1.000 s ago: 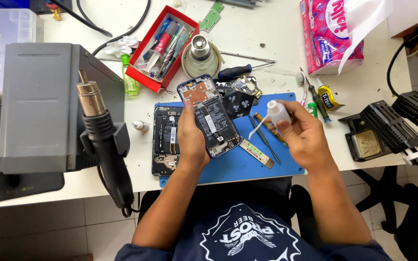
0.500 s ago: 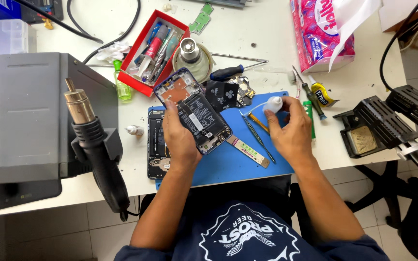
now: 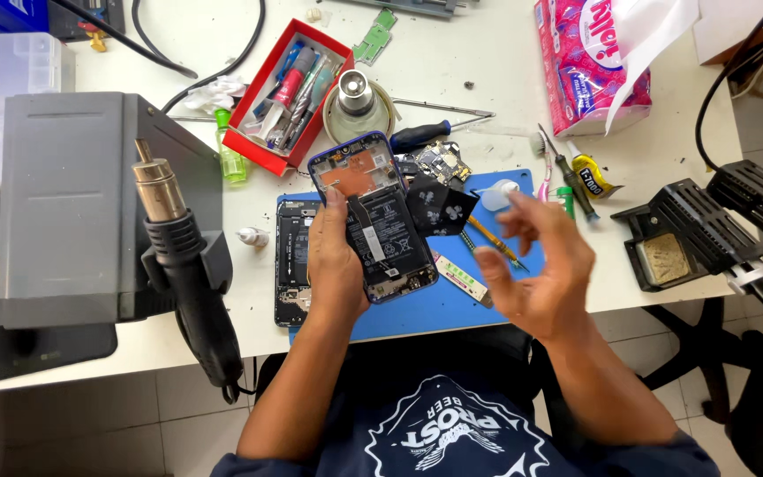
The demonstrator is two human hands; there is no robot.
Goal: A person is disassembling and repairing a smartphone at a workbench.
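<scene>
Grey station: hot-air unit at far left, its nozzle handle docked – not in use.
Second phone: an opened black handset lies on the blue mat, beside the left hand.
Left hand: gripped around the opened phone – back cover off, battery and board exposed, held above the mat.
Right hand: empty, fingers spread, hovering near the small white bottle.
Progress: disassembly appears done; reassembly not yet visible.

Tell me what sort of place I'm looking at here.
Most likely a phone repair bench. The left hand holds an opened phone over a blue work mat, with a hot-air gun and a red tray of tools nearby.
</scene>
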